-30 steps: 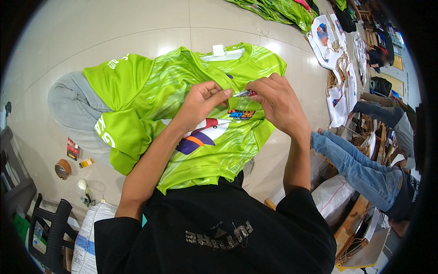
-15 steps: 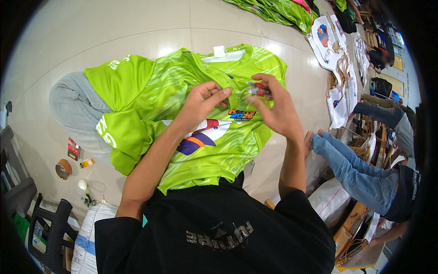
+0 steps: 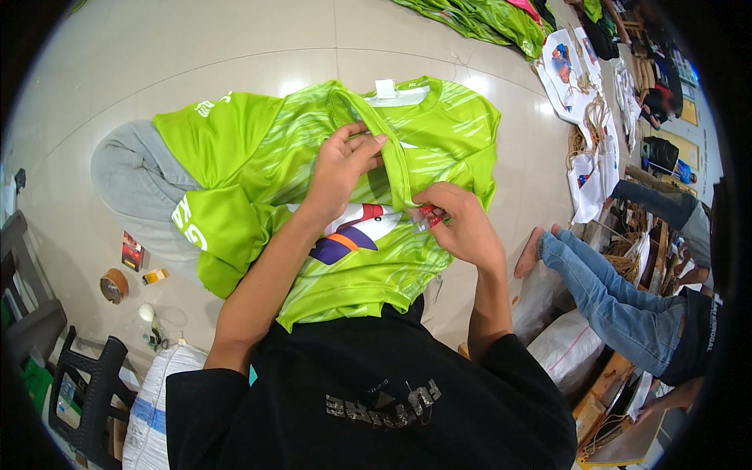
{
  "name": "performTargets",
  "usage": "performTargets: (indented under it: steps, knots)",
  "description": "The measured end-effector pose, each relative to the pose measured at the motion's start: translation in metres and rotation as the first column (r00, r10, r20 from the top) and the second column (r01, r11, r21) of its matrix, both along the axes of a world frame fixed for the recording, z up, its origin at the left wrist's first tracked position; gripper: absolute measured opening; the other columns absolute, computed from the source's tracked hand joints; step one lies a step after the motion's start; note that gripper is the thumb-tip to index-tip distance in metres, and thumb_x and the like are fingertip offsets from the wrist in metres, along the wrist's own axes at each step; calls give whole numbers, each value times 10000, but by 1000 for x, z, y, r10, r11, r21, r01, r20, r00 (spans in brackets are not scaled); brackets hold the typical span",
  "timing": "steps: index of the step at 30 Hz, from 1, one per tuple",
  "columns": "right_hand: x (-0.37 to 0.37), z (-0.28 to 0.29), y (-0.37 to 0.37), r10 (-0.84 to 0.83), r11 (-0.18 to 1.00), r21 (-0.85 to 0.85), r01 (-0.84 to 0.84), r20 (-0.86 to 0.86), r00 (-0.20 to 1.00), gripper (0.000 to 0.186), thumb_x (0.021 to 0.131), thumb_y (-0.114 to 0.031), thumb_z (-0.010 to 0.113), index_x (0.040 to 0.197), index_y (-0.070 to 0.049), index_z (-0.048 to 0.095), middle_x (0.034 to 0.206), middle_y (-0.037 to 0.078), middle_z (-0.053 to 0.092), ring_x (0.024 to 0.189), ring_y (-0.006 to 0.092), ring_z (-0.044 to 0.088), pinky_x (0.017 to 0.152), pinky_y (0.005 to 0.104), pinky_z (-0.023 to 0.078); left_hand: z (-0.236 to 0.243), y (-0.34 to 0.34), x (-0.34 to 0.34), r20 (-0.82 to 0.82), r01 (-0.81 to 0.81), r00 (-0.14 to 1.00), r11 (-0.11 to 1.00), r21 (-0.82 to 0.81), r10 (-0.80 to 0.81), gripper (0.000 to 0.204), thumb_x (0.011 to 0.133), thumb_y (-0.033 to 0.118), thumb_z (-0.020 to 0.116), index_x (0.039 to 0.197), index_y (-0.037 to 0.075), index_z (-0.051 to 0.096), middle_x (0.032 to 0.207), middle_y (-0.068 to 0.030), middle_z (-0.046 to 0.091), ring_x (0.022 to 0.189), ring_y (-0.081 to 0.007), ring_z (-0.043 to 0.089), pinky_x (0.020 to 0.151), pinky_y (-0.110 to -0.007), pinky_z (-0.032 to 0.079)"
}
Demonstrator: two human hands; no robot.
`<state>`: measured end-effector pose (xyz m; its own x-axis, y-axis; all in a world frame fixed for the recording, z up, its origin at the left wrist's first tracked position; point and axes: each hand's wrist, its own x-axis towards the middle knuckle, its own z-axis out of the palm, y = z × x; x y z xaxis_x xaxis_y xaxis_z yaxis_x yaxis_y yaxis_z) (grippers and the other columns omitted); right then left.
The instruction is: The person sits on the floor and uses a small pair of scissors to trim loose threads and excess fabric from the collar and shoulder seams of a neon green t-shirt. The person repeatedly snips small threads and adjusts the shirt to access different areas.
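A lime green printed shirt lies spread in front of me, its neck at the far side and its hem against my lap. My left hand pinches the edge of the shirt's front near the neck, thumb against fingers. Closed around a small red and clear thing, my right hand is at the strip of cloth running down from the collar. The red thing is mostly hidden by the fingers, so its kind cannot be made out. Part of the printed chest picture shows between my hands.
A folded grey cloth lies under the shirt's left sleeve. On the floor at left are a round brown container and a small yellow box. More green shirts lie far off. A person's jeans-clad legs extend at right.
My right hand has come down and inward with the red thing, onto the cloth strip. My left hand has moved up slightly, and the shirt front now gapes between the hands.
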<state>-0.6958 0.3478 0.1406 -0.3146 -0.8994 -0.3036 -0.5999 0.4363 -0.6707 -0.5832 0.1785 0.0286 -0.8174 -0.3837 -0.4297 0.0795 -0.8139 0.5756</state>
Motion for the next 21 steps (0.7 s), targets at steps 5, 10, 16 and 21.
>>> performTargets:
  steps: [5,10,16,21]
  knots:
    - [2,1,10,42,999,25,-42,26,999,287,746,76,626,1022,8,669,885,173,651,832,352,656,759,388,523,-4,-6,-1,5,-118,993,993,-3,118,384,983,104,667,1302,-47,515,1228,-138,672,1118,-205,659,997,-368,519]
    - [1,-1,22,24,997,74,-28,64,998,271,772,45,628,1037,3,669,887,178,662,838,367,659,761,403,524,-4,-20,2,-31,-182,982,979,90,185,288,974,71,664,1230,-25,575,1178,-114,692,1067,-198,677,968,-364,528]
    - [-1,-7,27,36,990,137,-46,71,997,265,787,21,637,1050,2,664,924,183,680,851,367,665,765,403,527,3,-26,9,-91,-185,973,954,235,211,123,980,76,660,1094,40,631,1115,-86,713,1029,-194,691,953,-382,520]
    - [0,3,17,6,978,207,-26,96,995,259,863,-46,683,1119,-19,657,980,149,691,870,308,678,770,383,524,8,-29,11,-115,-183,969,950,254,218,37,976,85,682,998,80,653,1068,-72,728,1001,-193,698,938,-376,520]
